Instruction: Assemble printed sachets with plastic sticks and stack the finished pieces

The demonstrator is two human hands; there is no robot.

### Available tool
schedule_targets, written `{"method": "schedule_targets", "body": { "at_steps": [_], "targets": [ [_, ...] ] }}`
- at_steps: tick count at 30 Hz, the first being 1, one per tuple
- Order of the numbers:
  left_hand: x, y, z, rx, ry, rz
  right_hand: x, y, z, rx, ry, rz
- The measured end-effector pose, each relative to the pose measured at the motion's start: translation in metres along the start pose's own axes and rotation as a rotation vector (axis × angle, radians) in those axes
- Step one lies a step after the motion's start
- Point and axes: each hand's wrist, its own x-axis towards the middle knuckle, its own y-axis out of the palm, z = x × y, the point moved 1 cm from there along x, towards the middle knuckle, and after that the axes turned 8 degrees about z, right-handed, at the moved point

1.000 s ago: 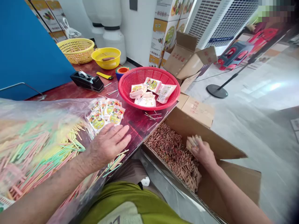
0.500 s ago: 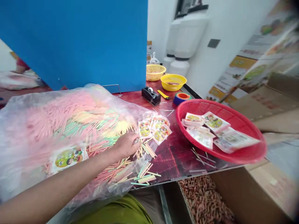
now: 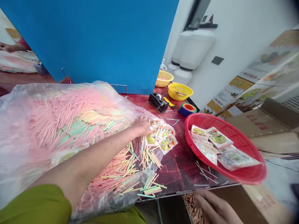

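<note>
My left hand (image 3: pixel 140 125) reaches across a clear plastic bag of pink, yellow and green sticks (image 3: pixel 67 109). It touches the left edge of a small pile of printed packets (image 3: pixel 161 135); its fingertips are partly hidden, so I cannot tell whether it grips one. Loose sticks (image 3: pixel 150 157) lie just in front of the packets. At the lower right, my blurred right hand (image 3: pixel 216 207) hangs over a cardboard box of reddish-brown pieces (image 3: pixel 192 207), fingers stretched out and nothing visible in them. Another printed packet (image 3: pixel 67 154) lies under the plastic, partly behind my left forearm.
A red basket (image 3: pixel 247 152) holding packets sits at the table's right edge. Behind it are tape rolls (image 3: pixel 187 109), a yellow cutter (image 3: pixel 169 102), a tape dispenser (image 3: pixel 158 102) and yellow baskets (image 3: pixel 180 91). A blue panel (image 3: pixel 93 40) stands at the back. Another person's hand (image 3: pixel 9 47) shows far left.
My left hand has moved from the loose sticks up to the back left of the packet pile. My right hand has come into view over the box. The view has shifted slightly.
</note>
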Motion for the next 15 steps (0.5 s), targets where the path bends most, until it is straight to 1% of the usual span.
{"method": "schedule_targets", "body": {
  "at_steps": [2, 4, 6, 7, 8, 10, 13, 15],
  "targets": [
    [-0.002, 0.002, 0.004, 0.000, 0.000, 0.002, 0.047, 0.005, 0.041, -0.042, -0.118, -0.133],
    [-0.006, 0.006, 0.005, -0.012, 0.004, -0.013, 0.093, 0.013, 0.075, -0.038, -0.166, -0.199],
    [-0.009, 0.010, 0.004, -0.031, 0.008, -0.048, 0.127, 0.023, 0.098, -0.001, -0.187, -0.218],
    [-0.010, 0.012, 0.003, -0.042, 0.013, -0.065, 0.138, 0.028, 0.104, 0.021, -0.202, -0.225],
    [-0.010, 0.013, 0.003, -0.053, 0.019, -0.080, 0.145, 0.033, 0.108, 0.039, -0.222, -0.231],
    [-0.007, 0.015, 0.002, -0.072, 0.037, -0.092, 0.150, 0.044, 0.111, 0.062, -0.263, -0.246],
    [0.000, 0.016, 0.006, -0.091, 0.060, -0.038, 0.153, 0.053, 0.114, 0.067, -0.304, -0.294],
    [0.005, 0.015, 0.009, -0.100, 0.057, 0.006, 0.159, 0.053, 0.117, 0.067, -0.316, -0.349]
  ]
}}
